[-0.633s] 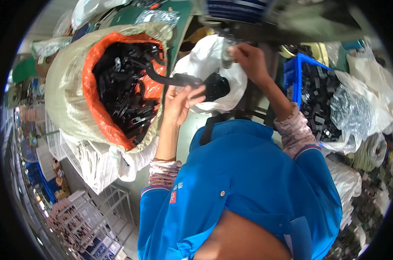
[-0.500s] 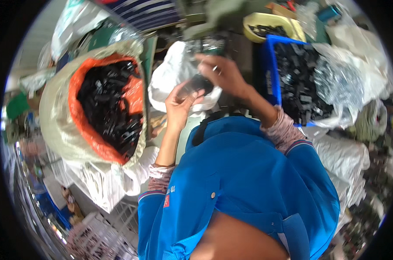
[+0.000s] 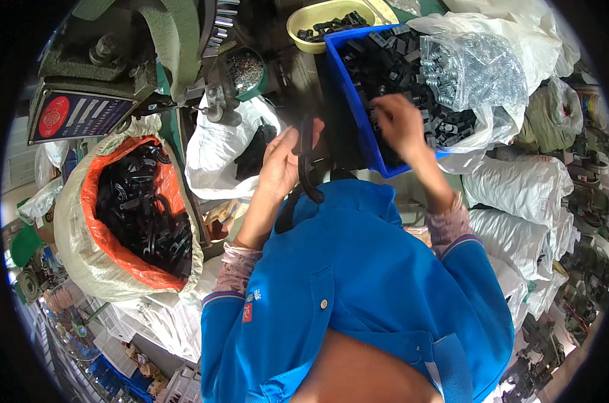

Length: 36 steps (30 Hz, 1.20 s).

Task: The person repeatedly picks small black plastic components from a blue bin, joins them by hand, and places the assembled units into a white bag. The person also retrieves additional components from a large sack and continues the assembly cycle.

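Note:
My left hand (image 3: 282,158) is closed around a black part with a curved, handle-like tail (image 3: 309,176). The part stands upright between thumb and fingers, its curved end hanging below the palm. My right hand (image 3: 402,124) is over the near left side of a blue bin (image 3: 353,111), its fingers curled down toward small black block-like parts (image 3: 452,127). Whatever those fingertips hold, if anything, is hidden. Just left of my left hand, a white sack (image 3: 210,151) contains more black parts (image 3: 256,151).
A woven sack with an orange lining (image 3: 93,221) holds black parts at the left. Behind it is a green machine (image 3: 177,50). A green cup of small metal pieces (image 3: 246,70) and a yellow tub (image 3: 304,43) sit farther back. A clear bag of metal pieces (image 3: 475,70) lies on the bin.
My right hand has moved away from my left, over to the blue bin. My left hand still holds a black part, now more upright. The view has shifted, bringing the green machine in.

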Available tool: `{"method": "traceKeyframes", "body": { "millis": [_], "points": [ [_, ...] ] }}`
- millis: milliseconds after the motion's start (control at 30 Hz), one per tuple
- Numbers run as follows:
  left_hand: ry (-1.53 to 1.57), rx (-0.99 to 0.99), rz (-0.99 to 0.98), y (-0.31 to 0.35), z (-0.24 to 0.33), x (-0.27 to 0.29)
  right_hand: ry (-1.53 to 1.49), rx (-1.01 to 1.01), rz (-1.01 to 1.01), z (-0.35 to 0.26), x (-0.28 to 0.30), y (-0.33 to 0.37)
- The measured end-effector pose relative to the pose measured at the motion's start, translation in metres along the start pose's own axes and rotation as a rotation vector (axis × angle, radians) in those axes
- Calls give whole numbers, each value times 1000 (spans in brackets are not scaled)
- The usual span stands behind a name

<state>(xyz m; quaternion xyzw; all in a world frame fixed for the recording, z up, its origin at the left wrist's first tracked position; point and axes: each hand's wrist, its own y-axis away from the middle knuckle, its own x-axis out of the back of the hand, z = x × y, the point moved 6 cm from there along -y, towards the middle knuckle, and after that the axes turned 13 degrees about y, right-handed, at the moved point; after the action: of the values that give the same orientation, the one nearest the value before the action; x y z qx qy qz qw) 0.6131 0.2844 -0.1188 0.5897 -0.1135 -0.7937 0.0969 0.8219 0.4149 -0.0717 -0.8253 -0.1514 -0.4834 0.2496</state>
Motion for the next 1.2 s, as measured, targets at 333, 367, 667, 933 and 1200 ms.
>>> {"method": "traceKeyframes", "body": {
  "millis": [333, 367, 667, 933, 1200],
  "points": [
    [-364, -55, 133, -28, 5, -8, 613, 134, -285, 51, -41, -65],
    [-500, -102, 181, -30, 5, -20, 373, 52, -255, 54, -29, -64],
    [-689, -215, -115, -86, -44, -74, -1263, -609, -465, 31, -6, -16],
    [-779, -159, -103, -94, -52, -68, -1112, -559, -425, 34, -12, -11],
    [-308, 207, 97, -101, -63, -25, -248, -10, -69, 32, 19, -39]
  ]
}}
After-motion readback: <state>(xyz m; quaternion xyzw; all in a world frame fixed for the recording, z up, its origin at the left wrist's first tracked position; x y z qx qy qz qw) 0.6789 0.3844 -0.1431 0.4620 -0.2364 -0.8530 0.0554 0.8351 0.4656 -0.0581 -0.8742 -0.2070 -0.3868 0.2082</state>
